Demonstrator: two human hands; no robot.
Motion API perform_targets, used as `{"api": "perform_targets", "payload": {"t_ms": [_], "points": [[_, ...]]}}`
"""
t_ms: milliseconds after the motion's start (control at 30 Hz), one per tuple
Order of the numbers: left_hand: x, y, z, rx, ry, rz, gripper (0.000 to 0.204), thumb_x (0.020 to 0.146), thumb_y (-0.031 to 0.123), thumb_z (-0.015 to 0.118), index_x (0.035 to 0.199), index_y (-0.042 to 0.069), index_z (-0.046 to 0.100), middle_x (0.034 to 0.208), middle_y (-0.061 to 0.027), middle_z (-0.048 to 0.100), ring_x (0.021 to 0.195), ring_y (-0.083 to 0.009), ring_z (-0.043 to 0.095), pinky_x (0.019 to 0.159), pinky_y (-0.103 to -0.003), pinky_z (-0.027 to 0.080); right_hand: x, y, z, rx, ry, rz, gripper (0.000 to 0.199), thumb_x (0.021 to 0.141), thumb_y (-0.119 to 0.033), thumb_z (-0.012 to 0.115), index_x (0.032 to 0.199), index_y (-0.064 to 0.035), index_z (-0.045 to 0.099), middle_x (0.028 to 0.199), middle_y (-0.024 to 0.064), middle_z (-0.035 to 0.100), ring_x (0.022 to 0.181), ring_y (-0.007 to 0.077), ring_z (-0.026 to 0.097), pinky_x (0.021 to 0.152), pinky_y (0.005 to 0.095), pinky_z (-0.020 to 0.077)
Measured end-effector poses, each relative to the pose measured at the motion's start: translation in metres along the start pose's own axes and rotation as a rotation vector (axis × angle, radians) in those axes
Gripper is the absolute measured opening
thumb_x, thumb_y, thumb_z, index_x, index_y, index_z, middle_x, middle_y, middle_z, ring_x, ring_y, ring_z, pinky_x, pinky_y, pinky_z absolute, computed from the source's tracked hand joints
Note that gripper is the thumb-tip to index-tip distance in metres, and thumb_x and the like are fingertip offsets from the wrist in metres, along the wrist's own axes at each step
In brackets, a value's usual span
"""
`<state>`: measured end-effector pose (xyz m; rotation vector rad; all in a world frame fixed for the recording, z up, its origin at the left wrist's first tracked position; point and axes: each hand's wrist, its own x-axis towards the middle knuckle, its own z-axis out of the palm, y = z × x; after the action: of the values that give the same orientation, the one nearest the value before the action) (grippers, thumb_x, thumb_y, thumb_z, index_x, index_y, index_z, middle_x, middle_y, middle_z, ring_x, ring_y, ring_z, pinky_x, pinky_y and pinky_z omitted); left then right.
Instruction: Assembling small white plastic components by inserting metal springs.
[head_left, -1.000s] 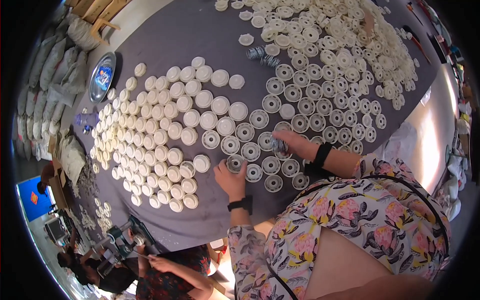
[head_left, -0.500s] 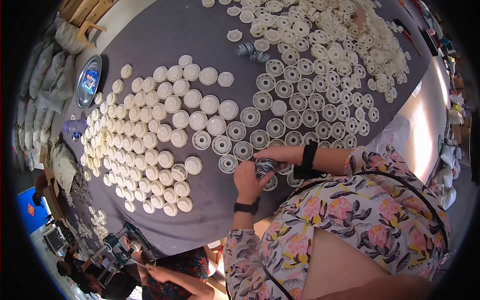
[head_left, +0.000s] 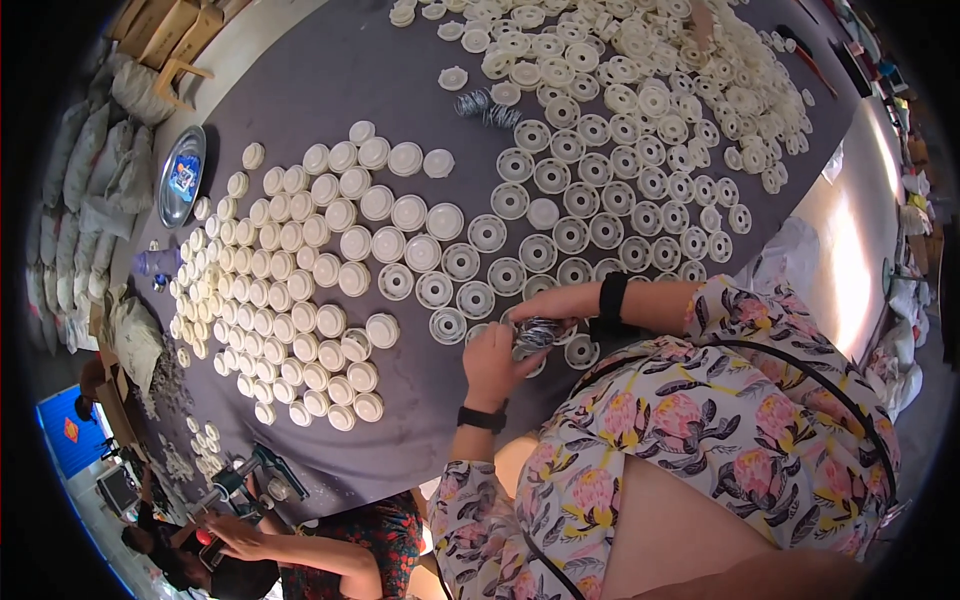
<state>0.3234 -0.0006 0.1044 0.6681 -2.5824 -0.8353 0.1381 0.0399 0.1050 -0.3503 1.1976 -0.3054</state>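
Note:
My left hand [head_left: 490,362] and my right hand [head_left: 552,303] meet at the near edge of the table, both closed around a bundle of thin silvery wire coils [head_left: 538,333] that look like springs. The left fingertips pinch at the side of the bundle, and the right fingers wrap over it from the far side. My hands partly hide the coils. Just beyond and around them lie rows of round white plastic rings [head_left: 475,299], hollow side up, each with a dark centre hole. More wire coils [head_left: 488,108] rest on the table farther off.
White domed caps [head_left: 290,265] stand in close rows to the left on the grey-covered table [head_left: 430,440]. Loose white plastic parts [head_left: 640,50] are heaped at the far right. An oval metal tray [head_left: 180,178] sits at the left edge. Lower left, another person works at a green press [head_left: 265,465].
My hands stay together on the coils with small finger shifts. The whole view has shifted slightly. At lower left, the other person's hand has moved left, away from the press's front.

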Motion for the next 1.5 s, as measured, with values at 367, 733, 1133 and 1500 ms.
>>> {"api": "perform_targets", "payload": {"t_ms": [367, 733, 1133, 1500], "points": [[0.002, 0.008, 0.009, 0.13, -0.134, -0.172, 0.048, 0.069, 0.047, 0.071, 0.085, 0.005, 0.052, 0.068, -0.0092, 0.058, 0.057, -0.0255, 0.059, 0.048, -0.034, 0.045, -0.004, 0.003, 0.001, -0.072, 0.01, -0.144, 0.053, 0.083, -0.054, 0.052, 0.103, -0.0053, 0.062, 0.068, 0.0041, 0.059, 0.051, 0.0137, 0.054, 0.044, 0.025, 0.0422], [0.008, 0.024, 0.014, -0.181, -0.067, -0.508, 0.039, 0.081, 0.039, 0.062, 0.077, 0.002, 0.052, 0.061, -0.0125, 0.057, 0.052, -0.0293, 0.057, 0.05, -0.039, 0.044, 0.02, 0.023, 0.003, -0.251, 0.538, -0.539, 0.061, 0.08, -0.056, 0.053, 0.084, 0.0042, 0.063, 0.074, 0.0208, 0.062, 0.069, 0.0301, 0.06, 0.064, 0.0378, 0.0462], [0.01, 0.033, 0.027, -1.547, -0.033, -1.16, 0.051, 0.089, 0.057, 0.039, 0.066, 0.011, 0.044, 0.048, 0.003, 0.035, 0.034, -0.0105, 0.034, 0.033, -0.023, 0.026, 0.025, -0.006, -0.005, -0.102, 0.791, -0.955, 0.038, 0.087, -0.037, 0.052, 0.094, -0.0004, 0.06, 0.071, 0.0093, 0.06, 0.062, 0.0187, 0.054, 0.059, 0.0318, 0.0432], [0.012, -0.101, 0.007, 0.122, -0.003, -0.774, 0.048, 0.082, 0.047, 0.058, 0.079, -0.001, 0.052, 0.075, -0.0178, 0.062, 0.059, -0.0324, 0.06, 0.055, -0.04, 0.048, 0.016, -0.016, -0.03, 0.303, 0.735, -0.731, 0.038, 0.089, -0.038, 0.052, 0.097, -0.0018, 0.06, 0.069, -0.0004, 0.052, 0.059, 0.0064, 0.043, 0.051, 0.0253, 0.0364]]}}
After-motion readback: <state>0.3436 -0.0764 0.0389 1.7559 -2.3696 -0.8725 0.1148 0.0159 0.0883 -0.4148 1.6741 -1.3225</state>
